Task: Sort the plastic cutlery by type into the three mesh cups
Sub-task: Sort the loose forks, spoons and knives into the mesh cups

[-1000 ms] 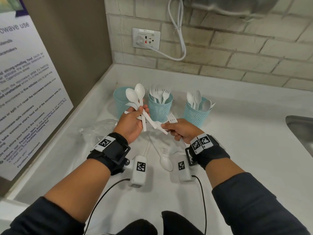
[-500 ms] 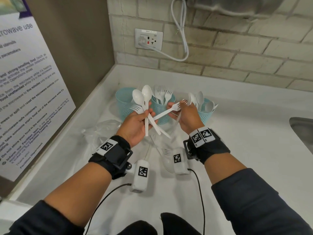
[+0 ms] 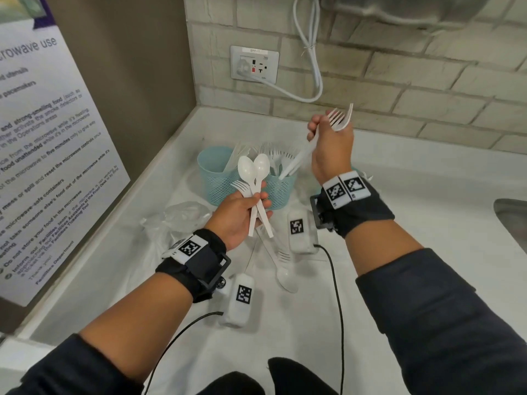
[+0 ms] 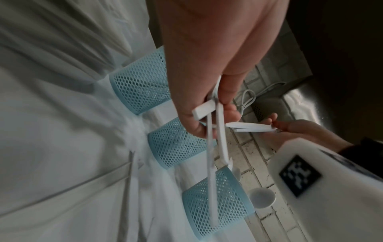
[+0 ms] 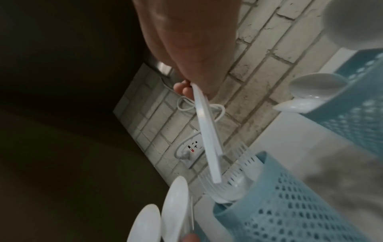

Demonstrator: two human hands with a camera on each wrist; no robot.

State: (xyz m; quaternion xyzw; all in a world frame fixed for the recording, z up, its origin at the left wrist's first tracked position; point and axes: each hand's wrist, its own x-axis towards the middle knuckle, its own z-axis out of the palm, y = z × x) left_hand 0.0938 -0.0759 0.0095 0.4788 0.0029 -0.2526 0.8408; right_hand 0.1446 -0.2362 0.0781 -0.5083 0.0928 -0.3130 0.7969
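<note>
Three blue mesh cups stand in a row by the back wall: the left cup (image 3: 216, 172), the middle cup (image 3: 281, 192) with several forks, and the right cup (image 5: 352, 104) with spoons, hidden behind my wrist in the head view. My left hand (image 3: 256, 206) grips two white spoons (image 3: 252, 169) and a fork (image 3: 239, 187) by their handles, in front of the cups. My right hand (image 3: 316, 132) is raised over the middle cup and pinches what look like two white forks (image 3: 340, 119), tines up. Their handle ends (image 5: 215, 176) point down at the middle cup's rim (image 5: 267, 162).
A loose spoon (image 3: 285, 277) and fork (image 3: 282, 255) lie on the white counter (image 3: 427, 201) below my hands. A crumpled clear plastic bag (image 3: 182, 215) lies to the left. A steel sink (image 3: 513, 223) sits at the right edge. A socket (image 3: 253, 64) and cable are on the brick wall.
My right hand rose from near the counter with the forks, turned them tines up and moved them over the middle cup. My left hand kept its hold and barely moved.
</note>
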